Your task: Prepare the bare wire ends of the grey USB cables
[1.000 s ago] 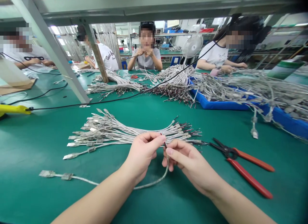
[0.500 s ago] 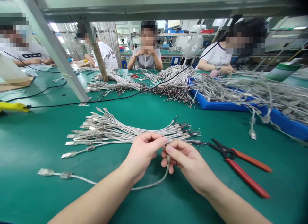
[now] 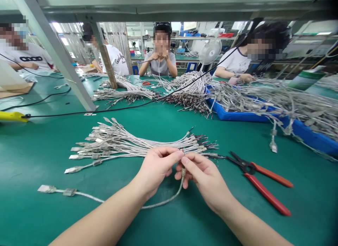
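Between thumb and fingers, my left hand (image 3: 161,168) pinches the thin wires at one end of a USB cable (image 3: 165,202). My right hand (image 3: 202,173) is closed on the same end, close by the clear moulded piece below the wires. The fingertips of both hands nearly touch, and they partly hide the wires. From there the cable curves down behind my left forearm to its USB plug (image 3: 47,189) at the left. Just beyond my hands lies a bundle of similar cables (image 3: 137,142), plugs to the left, dark wire ends to the right.
Wire strippers or pliers with red handles (image 3: 266,200) lie at the right. Farther back are a large cable heap (image 3: 191,87) and blue trays (image 3: 232,115) piled with cables. A metal post (image 3: 60,55) and a black cord (image 3: 118,109) cross the bench. Several people work around it.
My hands stay pinched at the cable's end, with slightly more of the wires showing above the fingertips. The whole view has shifted a little.
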The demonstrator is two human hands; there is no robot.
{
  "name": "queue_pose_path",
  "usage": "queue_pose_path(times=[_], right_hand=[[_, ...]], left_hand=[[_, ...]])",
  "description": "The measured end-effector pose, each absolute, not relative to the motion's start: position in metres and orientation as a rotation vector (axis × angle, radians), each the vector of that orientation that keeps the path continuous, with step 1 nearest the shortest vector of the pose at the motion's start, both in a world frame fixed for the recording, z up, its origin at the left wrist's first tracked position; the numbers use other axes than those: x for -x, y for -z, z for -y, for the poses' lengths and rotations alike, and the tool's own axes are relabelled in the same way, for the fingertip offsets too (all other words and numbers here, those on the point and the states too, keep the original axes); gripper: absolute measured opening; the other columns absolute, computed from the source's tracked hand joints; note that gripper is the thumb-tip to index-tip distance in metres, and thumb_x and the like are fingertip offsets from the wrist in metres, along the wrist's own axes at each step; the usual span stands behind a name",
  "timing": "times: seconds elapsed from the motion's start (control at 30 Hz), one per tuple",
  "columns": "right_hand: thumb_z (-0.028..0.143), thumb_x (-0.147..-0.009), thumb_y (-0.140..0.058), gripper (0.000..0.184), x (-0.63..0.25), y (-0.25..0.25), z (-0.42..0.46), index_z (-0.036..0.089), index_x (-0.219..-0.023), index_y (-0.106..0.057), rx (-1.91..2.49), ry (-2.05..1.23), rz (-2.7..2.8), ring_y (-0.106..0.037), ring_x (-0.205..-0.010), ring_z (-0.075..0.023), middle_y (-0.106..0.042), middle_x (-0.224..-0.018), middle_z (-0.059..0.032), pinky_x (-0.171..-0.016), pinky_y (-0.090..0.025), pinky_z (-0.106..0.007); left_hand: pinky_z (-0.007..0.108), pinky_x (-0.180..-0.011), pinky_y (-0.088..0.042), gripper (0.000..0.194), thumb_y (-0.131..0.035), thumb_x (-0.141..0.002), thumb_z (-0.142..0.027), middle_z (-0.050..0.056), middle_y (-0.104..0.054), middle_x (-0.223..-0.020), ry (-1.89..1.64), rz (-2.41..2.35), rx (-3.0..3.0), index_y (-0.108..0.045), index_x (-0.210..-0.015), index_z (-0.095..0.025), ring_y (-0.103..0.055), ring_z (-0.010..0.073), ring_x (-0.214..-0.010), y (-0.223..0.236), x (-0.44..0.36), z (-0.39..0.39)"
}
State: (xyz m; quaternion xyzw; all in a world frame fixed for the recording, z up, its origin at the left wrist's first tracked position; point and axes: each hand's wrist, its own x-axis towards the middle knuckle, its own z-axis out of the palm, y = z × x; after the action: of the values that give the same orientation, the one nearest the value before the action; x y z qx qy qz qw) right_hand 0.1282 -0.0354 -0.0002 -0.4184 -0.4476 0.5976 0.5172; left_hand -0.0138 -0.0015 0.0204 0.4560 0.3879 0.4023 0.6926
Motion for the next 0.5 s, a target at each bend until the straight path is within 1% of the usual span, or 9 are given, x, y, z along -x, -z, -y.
queue_pose_path(times=[0.13,0.27,0.4,0.5], right_hand=[[0.039,-0.087,-0.069,0.023,-0.128,0.0011,0.035,0.017,-0.082,-0.066,1.019,-1.396,1.064,-0.064,-0.063,-0.0157,-0.065,-0.073,-0.0037,-0.046,-0.05,-0.021],[0.041,-0.085,-0.07,0.025,-0.1265,0.0022,0.0345,0.017,-0.081,-0.064,1.01,-1.41,1.043,-0.06,-0.058,-0.0138,-0.062,-0.07,-0.0024,-0.043,-0.048,-0.02],[0.042,-0.085,-0.07,0.027,-0.1257,0.0035,0.036,0.017,-0.079,-0.062,0.991,-1.438,1.033,-0.055,-0.054,-0.0115,-0.06,-0.066,-0.0006,-0.042,-0.044,-0.019],[0.041,-0.089,-0.066,0.028,-0.1261,0.0046,0.0369,0.017,-0.075,-0.059,0.995,-1.456,1.072,-0.052,-0.051,-0.0098,-0.06,-0.065,-0.0005,-0.043,-0.043,-0.019]], left_hand=[[0.017,-0.043,-0.028,0.023,-0.073,-0.077,-0.033,-0.002,-0.056,-0.056,-0.934,-0.891,-0.972,-0.064,-0.077,-0.012,-0.045,0.0043,-0.045,-0.0191,0.0128,0.0012],[0.017,-0.043,-0.03,0.022,-0.072,-0.078,-0.033,-0.001,-0.057,-0.058,-0.923,-0.849,-0.99,-0.063,-0.078,-0.013,-0.049,0.0057,-0.046,-0.0169,0.0131,0.0009],[0.018,-0.043,-0.026,0.022,-0.072,-0.078,-0.032,-0.001,-0.056,-0.058,-0.906,-0.851,-0.986,-0.061,-0.075,-0.013,-0.044,0.0049,-0.046,-0.0151,0.0144,0.0003],[0.019,-0.045,-0.024,0.022,-0.071,-0.079,-0.03,0.0,-0.056,-0.058,-0.912,-0.812,-0.96,-0.059,-0.075,-0.013,-0.042,0.0052,-0.047,-0.0142,0.0149,-0.0012]])
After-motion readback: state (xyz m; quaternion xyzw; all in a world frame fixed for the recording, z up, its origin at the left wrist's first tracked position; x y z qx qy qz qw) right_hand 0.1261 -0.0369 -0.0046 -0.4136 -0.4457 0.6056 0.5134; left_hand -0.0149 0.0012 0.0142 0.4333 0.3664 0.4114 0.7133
